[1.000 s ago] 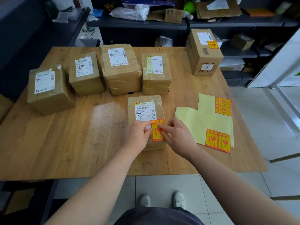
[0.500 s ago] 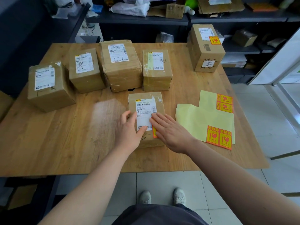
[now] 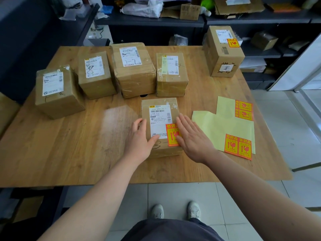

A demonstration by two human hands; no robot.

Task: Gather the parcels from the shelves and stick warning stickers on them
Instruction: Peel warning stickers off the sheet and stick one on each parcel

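Note:
A flat brown parcel lies near the front middle of the wooden table. An orange warning sticker sits on its top at the lower right of the white label. My left hand holds the parcel's left side, thumb on top. My right hand lies flat with straight fingers on the parcel's right edge, partly over the sticker. A yellow backing sheet with several orange stickers lies to the right.
Several brown parcels stand in a row behind, from the left one across. A tall stickered box stands at the back right corner. Dark shelves with clutter run behind the table. White tiled floor lies to the right.
The hands went from pinching the sticker onto the parcel to pressing it down. My right hand has slid right, uncovering most of the sticker. My left hand stays at the left side.

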